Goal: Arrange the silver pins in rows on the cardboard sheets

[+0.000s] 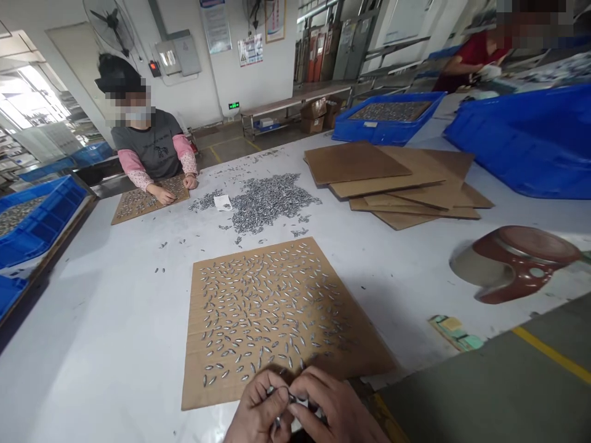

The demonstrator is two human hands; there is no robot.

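My left hand (258, 409) and my right hand (330, 409) meet at the near edge of the white table (106, 320). Both are pinched together on small shiny metal pieces (290, 400) between their fingertips. Just beyond them lies a brown cardboard sheet (364, 354) covered with several small oval metal pieces (263, 301) laid out flat. Farther off, a loose heap of the same metal pieces (265, 203) rests on the table.
A masked person (150, 151) across the table works over another cardboard sheet (141, 203). Stacked cardboard sheets (397, 178) lie at right, with blue bins (526, 135) behind. A red helmet (517, 261) sits at right. Blue crates (39, 215) stand at left.
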